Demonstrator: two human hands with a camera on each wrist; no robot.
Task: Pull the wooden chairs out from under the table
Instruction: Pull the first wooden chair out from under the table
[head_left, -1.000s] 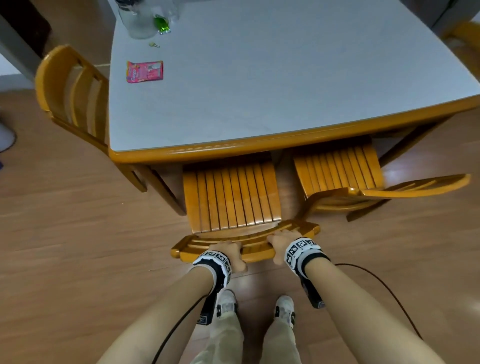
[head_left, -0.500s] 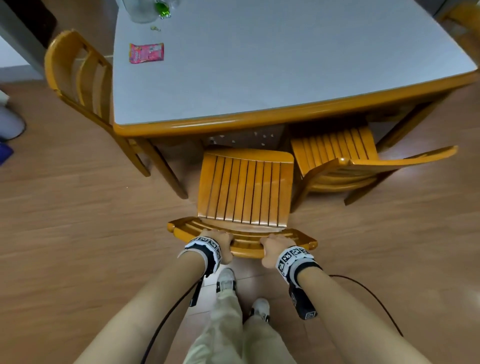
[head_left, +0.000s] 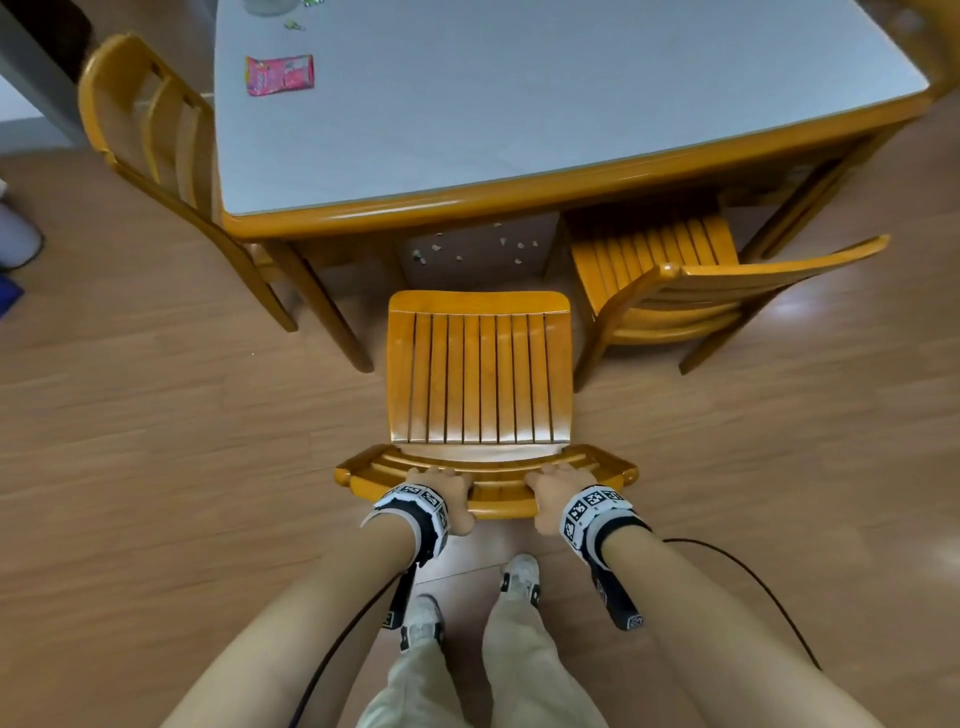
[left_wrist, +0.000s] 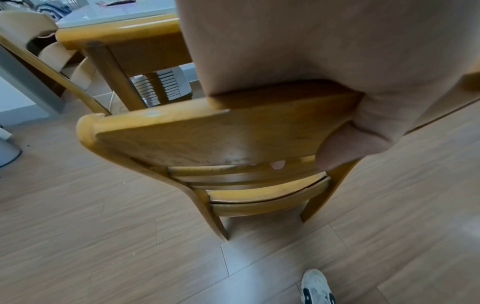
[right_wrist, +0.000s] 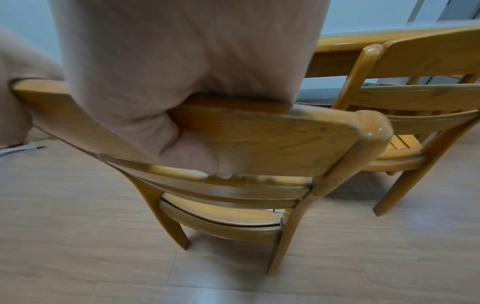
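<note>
Gripping the top rail of the chair (head_left: 480, 374) at frame centre, the left hand (head_left: 445, 491) and right hand (head_left: 556, 491) are both curling round it. Its seat is sitting clear of the table (head_left: 519, 200); a second chair (head_left: 691, 283) at right is sitting partly under

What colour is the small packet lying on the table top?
The packet is pink; the head view shows it best.

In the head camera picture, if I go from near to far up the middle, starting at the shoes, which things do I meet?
Shoes → left hand and right hand gripping the chair's top rail → slatted seat → bare floor → table edge → grey tabletop.
</note>
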